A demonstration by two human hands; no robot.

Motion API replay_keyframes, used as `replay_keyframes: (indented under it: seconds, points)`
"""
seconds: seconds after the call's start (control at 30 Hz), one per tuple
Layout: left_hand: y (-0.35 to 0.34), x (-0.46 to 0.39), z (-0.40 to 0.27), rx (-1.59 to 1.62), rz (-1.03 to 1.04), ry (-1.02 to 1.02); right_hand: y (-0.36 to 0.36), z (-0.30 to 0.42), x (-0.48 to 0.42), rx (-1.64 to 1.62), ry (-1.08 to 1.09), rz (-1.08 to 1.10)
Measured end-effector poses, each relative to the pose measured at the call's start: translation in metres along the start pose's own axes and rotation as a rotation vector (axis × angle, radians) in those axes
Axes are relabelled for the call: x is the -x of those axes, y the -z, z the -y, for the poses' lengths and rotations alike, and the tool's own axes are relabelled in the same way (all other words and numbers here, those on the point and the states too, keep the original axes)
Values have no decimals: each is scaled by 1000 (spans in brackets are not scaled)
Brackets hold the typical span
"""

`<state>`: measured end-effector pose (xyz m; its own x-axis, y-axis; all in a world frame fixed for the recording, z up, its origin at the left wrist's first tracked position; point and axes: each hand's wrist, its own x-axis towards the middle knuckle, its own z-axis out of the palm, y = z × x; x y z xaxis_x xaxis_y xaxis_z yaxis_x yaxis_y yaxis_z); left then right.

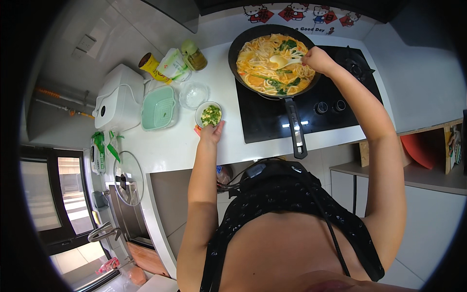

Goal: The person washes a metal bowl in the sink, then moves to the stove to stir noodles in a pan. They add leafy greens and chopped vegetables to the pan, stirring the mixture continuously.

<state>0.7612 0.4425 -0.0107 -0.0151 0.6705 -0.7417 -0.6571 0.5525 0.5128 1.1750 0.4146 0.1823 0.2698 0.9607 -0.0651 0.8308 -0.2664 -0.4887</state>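
Observation:
My right hand (316, 61) grips the handle of a pale spoon (280, 62), whose bowl sits in the broth. Around it is a deep black frying pan (233, 60) filled with thick noodles (255, 51), orange broth and leafy greens (288, 45). At the near rim of a small bowl (197, 118), my left hand (212, 132) has its thumb along the right side; some fingers are hidden. Chopped green scallion and pale minced bits (211, 115) fill that bowl. The pan's long black handle (294, 127) points towards me.
The pan stands on a black glass gas hob (262, 124). Left on the counter are a clear bowl (193, 95), a green draining basket (158, 109), an oil jug (195, 54), a white bag (174, 65), a yellow container (153, 69) and a white appliance (120, 96). A glass lid (133, 175) lies beside the sink.

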Motion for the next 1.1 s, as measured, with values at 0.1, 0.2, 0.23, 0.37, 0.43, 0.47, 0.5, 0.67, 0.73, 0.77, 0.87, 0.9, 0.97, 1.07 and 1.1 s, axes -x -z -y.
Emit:
replay_keyframes:
  seconds: [0.1, 0.2, 0.23, 0.37, 0.43, 0.47, 0.5, 0.67, 0.73, 0.77, 0.87, 0.9, 0.97, 1.07, 1.1]
  points:
    - [-2, -3, -4, 32, 1, 32, 19, -13, 2, -10, 97, -85]
    - [3, 3, -9, 23, -9, 28, 58, -11, 23, -146, -4, -84]
    - [4, 5, -10, 9, 4, 30, 69, -14, 31, -186, -36, -78]
    - [-1, 23, -15, 1, -14, 78, 67, -37, 41, -262, -220, 44]
    - [6, 22, -18, 7, 76, 110, 49, -53, 39, -212, -98, -13]
    - [4, 28, -21, 12, 90, 125, 42, -59, 39, -216, -61, 0]
    - [4, 37, -24, 20, 99, 134, 42, -40, 47, -152, -108, 24]
    - [14, 62, -39, -28, 219, 42, 62, -40, 29, -147, -28, -66]
    - [17, 73, -48, -27, 281, 51, 65, -16, 29, -103, 24, -59]
    - [15, 77, -51, -45, 288, 44, 62, -11, 26, -92, 53, -74]
    - [6, 91, -59, -83, 326, 33, 38, -12, 14, -86, 99, -70]
    - [4, 97, -61, -89, 341, 39, 33, -8, 14, -23, 158, -99]
    - [-4, 109, -66, -134, 376, 34, 29, -5, 21, 42, 182, -64]
    - [-17, 125, -73, -246, 413, -59, 36, 4, 38, 142, 296, -104]
    - [-23, 128, -76, -287, 416, -132, 41, 8, 44, 170, 340, -129]
